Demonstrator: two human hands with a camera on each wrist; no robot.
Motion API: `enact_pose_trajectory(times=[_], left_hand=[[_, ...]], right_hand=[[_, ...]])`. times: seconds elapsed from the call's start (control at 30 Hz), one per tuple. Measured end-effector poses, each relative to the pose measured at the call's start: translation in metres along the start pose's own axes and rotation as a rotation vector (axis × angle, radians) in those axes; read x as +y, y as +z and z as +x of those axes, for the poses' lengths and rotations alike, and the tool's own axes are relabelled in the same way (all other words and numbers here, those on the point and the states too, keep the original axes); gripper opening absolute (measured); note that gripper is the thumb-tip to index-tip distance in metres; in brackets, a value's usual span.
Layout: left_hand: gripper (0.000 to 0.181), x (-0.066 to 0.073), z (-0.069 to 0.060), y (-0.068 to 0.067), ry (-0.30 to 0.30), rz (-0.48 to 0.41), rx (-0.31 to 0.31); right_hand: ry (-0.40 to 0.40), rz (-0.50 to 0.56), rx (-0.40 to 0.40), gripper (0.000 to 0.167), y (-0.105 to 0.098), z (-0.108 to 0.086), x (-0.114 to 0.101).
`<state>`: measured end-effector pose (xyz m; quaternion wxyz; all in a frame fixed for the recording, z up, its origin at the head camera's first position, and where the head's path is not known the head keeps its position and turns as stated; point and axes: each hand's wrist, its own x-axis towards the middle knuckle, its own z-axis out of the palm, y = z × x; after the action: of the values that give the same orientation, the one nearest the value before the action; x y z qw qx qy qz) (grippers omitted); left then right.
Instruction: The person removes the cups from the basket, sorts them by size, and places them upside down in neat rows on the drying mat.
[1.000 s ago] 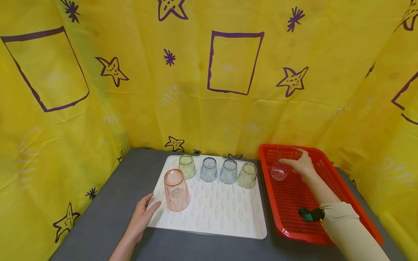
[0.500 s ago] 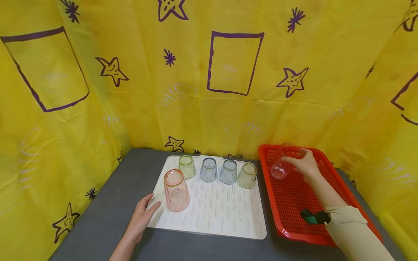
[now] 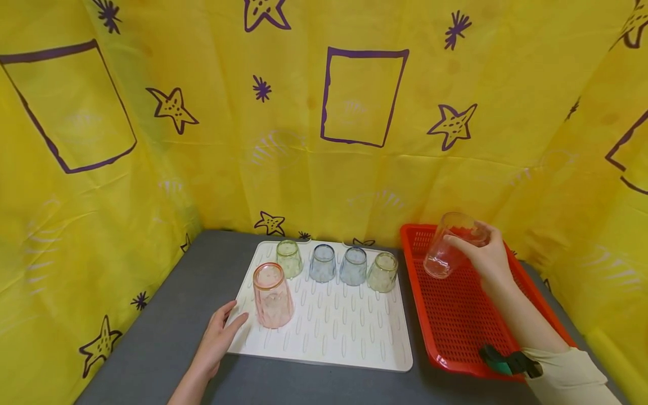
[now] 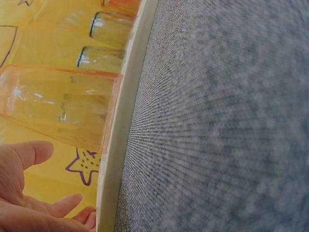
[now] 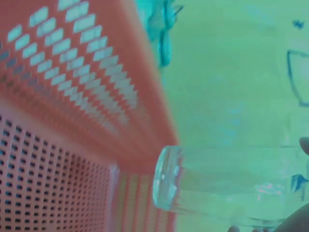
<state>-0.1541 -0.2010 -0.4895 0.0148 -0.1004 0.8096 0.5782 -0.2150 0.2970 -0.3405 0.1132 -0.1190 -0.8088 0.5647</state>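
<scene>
My right hand (image 3: 488, 253) grips a clear drinking glass (image 3: 439, 265) above the red basket. The glass is tilted, its thick base toward the lower left; in the right wrist view the glass (image 5: 222, 181) lies sideways beside the basket wall. My left hand (image 3: 217, 337), fingers loosely spread and holding nothing, is at the left edge of the white drying mat (image 3: 329, 332). Just right of it stands a tall pink glass (image 3: 273, 298), upside down and apart from the fingers. In the left wrist view a gap shows between thumb (image 4: 36, 153) and glass.
Behind the pink glass, a row on the mat holds a green glass (image 3: 289, 260), two blue glasses (image 3: 323, 264) and an olive-tinted glass (image 3: 383, 273). The red basket (image 3: 430, 343) stands right of the mat on the grey table (image 3: 167, 304). Yellow patterned cloth (image 3: 283, 185) hangs behind.
My right hand has raised the clear glass from the back of the basket and drawn it slightly right and nearer. My left hand and the glasses on the mat have stayed put.
</scene>
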Motion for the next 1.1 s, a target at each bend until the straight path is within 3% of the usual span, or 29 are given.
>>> enact_pose_trajectory(times=[0.2, 0.37, 0.7, 1.1], left_hand=[[0.067, 0.001, -0.001, -0.002, 0.006, -0.002, 0.001], [0.066, 0.001, -0.001, -0.002, 0.004, -0.002, 0.002], [0.065, 0.003, -0.002, 0.0, 0.03, -0.059, -0.007], [0.062, 0.001, -0.005, 0.001, 0.053, -0.087, 0.024]], right_hand=[[-0.08, 0.146, 0.004, 0.077, 0.003, -0.027, -0.015], [-0.113, 0.207, -0.048, 0.074, 0.007, -0.044, -0.025], [-0.138, 0.18, -0.157, 0.069, 0.024, -0.07, -0.032], [-0.171, 0.155, -0.276, 0.069, 0.052, -0.093, -0.027]])
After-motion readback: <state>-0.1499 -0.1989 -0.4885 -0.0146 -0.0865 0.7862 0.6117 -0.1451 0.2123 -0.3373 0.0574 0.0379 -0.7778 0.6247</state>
